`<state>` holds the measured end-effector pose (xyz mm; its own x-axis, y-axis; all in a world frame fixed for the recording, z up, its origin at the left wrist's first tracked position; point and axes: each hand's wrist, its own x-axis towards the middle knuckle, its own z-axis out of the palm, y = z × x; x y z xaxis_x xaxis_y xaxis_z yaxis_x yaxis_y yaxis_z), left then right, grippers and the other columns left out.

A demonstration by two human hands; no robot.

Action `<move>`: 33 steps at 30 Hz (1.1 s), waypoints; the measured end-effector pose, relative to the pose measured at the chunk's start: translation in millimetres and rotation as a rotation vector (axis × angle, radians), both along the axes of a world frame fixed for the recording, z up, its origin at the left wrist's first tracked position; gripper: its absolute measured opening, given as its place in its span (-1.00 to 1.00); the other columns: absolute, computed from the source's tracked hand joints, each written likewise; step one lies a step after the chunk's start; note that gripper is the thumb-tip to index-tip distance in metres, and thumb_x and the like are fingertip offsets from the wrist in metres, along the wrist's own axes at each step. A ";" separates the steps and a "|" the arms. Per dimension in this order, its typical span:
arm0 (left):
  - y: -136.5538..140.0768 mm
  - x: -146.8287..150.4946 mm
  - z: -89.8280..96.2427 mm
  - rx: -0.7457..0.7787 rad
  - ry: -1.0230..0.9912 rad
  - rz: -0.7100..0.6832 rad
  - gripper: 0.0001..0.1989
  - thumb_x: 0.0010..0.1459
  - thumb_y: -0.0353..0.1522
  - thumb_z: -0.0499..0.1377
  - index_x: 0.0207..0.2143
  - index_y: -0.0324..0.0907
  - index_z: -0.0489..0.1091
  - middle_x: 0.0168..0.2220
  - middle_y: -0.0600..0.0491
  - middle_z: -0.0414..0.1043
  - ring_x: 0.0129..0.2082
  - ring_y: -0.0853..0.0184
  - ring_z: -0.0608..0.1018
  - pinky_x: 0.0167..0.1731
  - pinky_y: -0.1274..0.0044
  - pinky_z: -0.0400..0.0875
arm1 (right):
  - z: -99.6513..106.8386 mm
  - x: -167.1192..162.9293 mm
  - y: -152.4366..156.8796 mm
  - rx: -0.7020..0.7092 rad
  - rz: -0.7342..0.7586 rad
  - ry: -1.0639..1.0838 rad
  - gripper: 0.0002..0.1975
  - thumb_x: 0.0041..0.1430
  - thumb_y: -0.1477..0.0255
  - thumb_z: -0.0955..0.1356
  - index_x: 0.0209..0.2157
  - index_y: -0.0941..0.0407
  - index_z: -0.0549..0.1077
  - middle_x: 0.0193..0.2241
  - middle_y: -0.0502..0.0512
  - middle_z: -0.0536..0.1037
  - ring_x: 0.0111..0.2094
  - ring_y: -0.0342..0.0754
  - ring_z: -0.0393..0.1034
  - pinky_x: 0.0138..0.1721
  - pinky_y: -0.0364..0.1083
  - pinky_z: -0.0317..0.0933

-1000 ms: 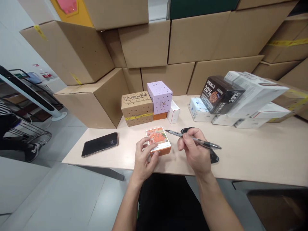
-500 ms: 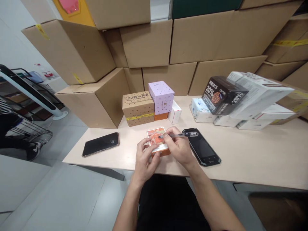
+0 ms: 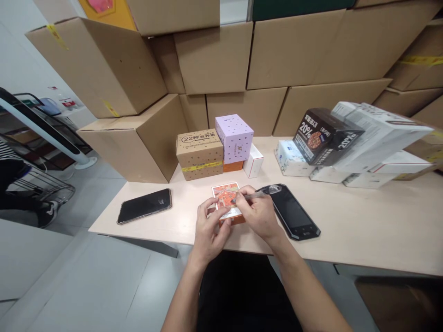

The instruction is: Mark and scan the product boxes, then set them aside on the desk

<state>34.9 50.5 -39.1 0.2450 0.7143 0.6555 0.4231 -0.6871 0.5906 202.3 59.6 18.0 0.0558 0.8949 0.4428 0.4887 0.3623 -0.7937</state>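
A small orange box [image 3: 225, 196] with a picture and a white border on top lies near the table's front edge. My left hand [image 3: 209, 228] steadies it, fingers on its top and left side and thumb at the front. In my right hand [image 3: 259, 216] a clear-barrelled pen [image 3: 255, 195] is pinched, its tip at the box's top face. Whether the tip touches the surface I cannot tell. Just right of this hand lies a rugged black handheld device [image 3: 294, 212], its upper left corner behind the pen's end.
A black smartphone [image 3: 144, 206] lies on the left of the table [image 3: 360, 226]. Behind the box stand a brown printed carton [image 3: 199, 150], a lilac box [image 3: 237, 140] and a white box [image 3: 254, 161]. Stacked packages [image 3: 320, 138] lean at right. Large cardboard boxes [image 3: 214, 62] wall the back.
The pen has tilted, and its tip has shifted slightly to the right across the box top. My left hand keeps its hold. The whole view has moved a little.
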 end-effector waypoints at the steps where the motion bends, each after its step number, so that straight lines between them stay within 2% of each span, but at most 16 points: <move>1: 0.1 -0.1 -0.2 0.001 0.000 -0.001 -0.72 0.25 -0.43 0.17 0.02 -0.09 0.41 0.11 -0.12 0.21 0.17 0.14 0.34 -0.01 0.32 0.45 | 0.0 0.1 0.1 -0.005 0.003 -0.013 -0.80 0.23 0.44 0.24 -0.49 0.10 0.33 -0.57 -0.10 0.39 -0.53 -0.19 0.30 -0.41 -0.19 0.12; 10: -0.8 -0.1 0.9 0.004 0.007 0.006 -0.72 0.25 -0.41 0.17 0.02 -0.08 0.41 0.11 -0.13 0.22 0.16 0.13 0.36 -0.02 0.32 0.47 | 1.0 0.3 0.6 -0.025 0.010 -0.112 -0.80 0.23 0.45 0.23 -0.49 0.10 0.33 -0.59 -0.09 0.40 -0.54 -0.19 0.32 -0.43 -0.19 0.09; 19: 0.0 0.0 -0.5 0.006 0.007 0.006 -0.72 0.25 -0.41 0.17 0.02 -0.08 0.42 0.12 -0.13 0.22 0.18 0.13 0.35 -0.02 0.32 0.47 | -0.1 1.4 1.1 -0.042 0.017 -0.086 -0.79 0.25 0.44 0.23 -0.48 0.10 0.34 -0.54 -0.06 0.44 -0.51 -0.18 0.33 -0.40 -0.18 0.11; 22: 0.4 -0.3 -1.0 0.009 0.001 0.002 -0.72 0.25 -0.41 0.17 0.02 -0.08 0.41 0.12 -0.14 0.21 0.17 0.12 0.36 -0.02 0.31 0.47 | -0.4 1.4 0.8 -0.043 0.046 -0.015 -0.78 0.25 0.42 0.24 -0.49 0.10 0.34 -0.56 -0.08 0.42 -0.52 -0.18 0.31 -0.41 -0.18 0.13; 25: 0.7 -0.4 -1.6 0.006 -0.007 0.000 -0.72 0.25 -0.42 0.17 0.02 -0.09 0.42 0.12 -0.14 0.21 0.15 0.13 0.38 -0.02 0.31 0.46 | -3.6 5.7 -0.9 -0.031 -0.033 0.180 -0.76 0.29 0.34 0.24 -0.47 0.09 0.34 -0.59 -0.08 0.40 -0.53 -0.17 0.31 -0.43 -0.18 0.16; 29: 1.4 -0.4 -2.3 0.015 -0.008 -0.005 -0.72 0.26 -0.42 0.16 0.01 -0.09 0.42 0.12 -0.14 0.21 0.16 0.14 0.38 -0.03 0.33 0.47 | -8.7 25.2 -7.1 -0.084 -0.194 0.381 -0.71 0.33 0.18 0.21 -0.33 0.09 0.37 -0.59 -0.08 0.42 -0.59 -0.16 0.28 -0.48 -0.16 0.18; 31: 1.8 -0.2 -2.7 0.019 -0.010 -0.008 -0.72 0.26 -0.42 0.16 0.02 -0.09 0.42 0.12 -0.14 0.21 0.16 0.14 0.38 -0.02 0.32 0.47 | -10.4 38.2 -10.7 -0.145 -0.210 0.333 -0.69 0.34 0.15 0.20 -0.29 0.09 0.37 -0.55 -0.04 0.47 -0.58 -0.15 0.31 -0.47 -0.15 0.19; 33: 2.0 0.1 -2.9 0.018 -0.012 -0.006 -0.72 0.27 -0.42 0.15 0.02 -0.09 0.42 0.13 -0.14 0.21 0.16 0.15 0.38 -0.01 0.31 0.47 | -12.2 48.8 -13.3 -0.236 -0.202 0.151 -0.71 0.33 0.17 0.22 -0.25 0.10 0.38 -0.50 -0.01 0.51 -0.52 -0.12 0.37 -0.40 -0.14 0.21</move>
